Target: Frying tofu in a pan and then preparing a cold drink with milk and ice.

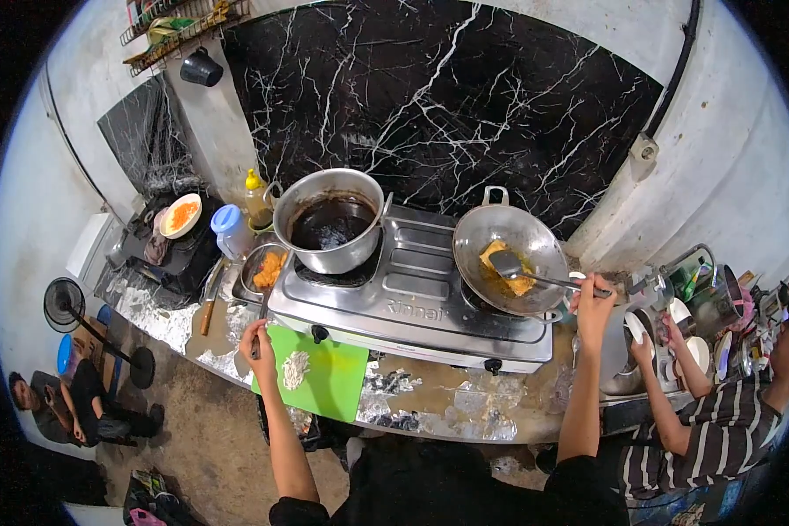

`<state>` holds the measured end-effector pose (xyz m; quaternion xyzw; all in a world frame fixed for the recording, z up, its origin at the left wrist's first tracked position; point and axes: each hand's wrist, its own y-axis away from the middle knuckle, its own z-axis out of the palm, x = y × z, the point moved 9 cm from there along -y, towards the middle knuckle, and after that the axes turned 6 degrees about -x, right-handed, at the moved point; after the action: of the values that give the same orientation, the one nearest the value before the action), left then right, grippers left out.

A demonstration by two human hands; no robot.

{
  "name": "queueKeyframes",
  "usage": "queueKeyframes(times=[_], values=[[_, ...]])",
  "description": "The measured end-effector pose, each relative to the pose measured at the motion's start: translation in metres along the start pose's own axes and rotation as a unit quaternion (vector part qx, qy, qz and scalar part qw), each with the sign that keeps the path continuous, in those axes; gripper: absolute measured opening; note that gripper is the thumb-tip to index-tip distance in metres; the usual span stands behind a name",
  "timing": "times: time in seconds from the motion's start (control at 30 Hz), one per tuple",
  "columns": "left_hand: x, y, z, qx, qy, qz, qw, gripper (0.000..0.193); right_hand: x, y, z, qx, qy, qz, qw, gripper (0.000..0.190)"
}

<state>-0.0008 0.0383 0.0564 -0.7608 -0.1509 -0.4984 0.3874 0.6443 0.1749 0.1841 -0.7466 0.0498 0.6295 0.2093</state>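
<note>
My right hand [593, 309] grips the handle of a dark metal spatula [507, 264]. Its blade rests on a golden-yellow piece of food [521, 284] lying in oil in a wok [471, 235], on the right burner of a two-burner gas stove [414, 315]. My left hand [260, 345] is closed around a thin dark utensil [264, 306] that points toward a metal tray [242, 287] of orange fried food [269, 270]; the utensil's far end is hard to make out. Beside that hand, a green cutting board [342, 381] bears a pile of white chopped pieces [296, 369].
A large pot [332, 258] of dark liquid stands on the left burner. Left of it are a wooden-handled knife [208, 309], a blue-lidded pitcher [231, 230] and an oil bottle [256, 200]. At right, a person in a striped shirt [717, 427] handles dishes at a sink [621, 381].
</note>
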Motion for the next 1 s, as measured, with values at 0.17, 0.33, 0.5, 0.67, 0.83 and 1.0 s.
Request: queueKeyframes(times=[0.17,0.33,0.5,0.67,0.83,1.0], values=[[-0.011,0.001,-0.002,-0.011,0.015,-0.009,1.0,0.013,0.006,0.012,0.002,-0.05,0.038,-0.003,0.998,0.026],[-0.005,0.001,0.003,-0.015,0.019,-0.01,1.0,0.013,0.007,0.02,0.006,-0.074,0.048,0.008,0.996,0.025],[0.004,0.0,0.002,-0.006,0.023,-0.006,1.0,0.012,0.005,0.021,0.007,-0.082,0.047,0.006,0.996,0.025],[0.001,0.0,0.001,-0.006,0.042,-0.021,0.999,0.012,0.006,0.021,0.009,-0.087,0.049,0.005,0.995,0.025],[0.001,0.0,0.0,-0.002,0.036,-0.014,0.999,0.012,0.003,0.024,0.005,-0.02,0.005,0.0,1.0,0.025],[-0.003,-0.001,0.0,-0.018,0.024,-0.012,0.999,0.013,0.009,0.025,-0.001,0.055,-0.068,-0.004,0.996,0.024]])
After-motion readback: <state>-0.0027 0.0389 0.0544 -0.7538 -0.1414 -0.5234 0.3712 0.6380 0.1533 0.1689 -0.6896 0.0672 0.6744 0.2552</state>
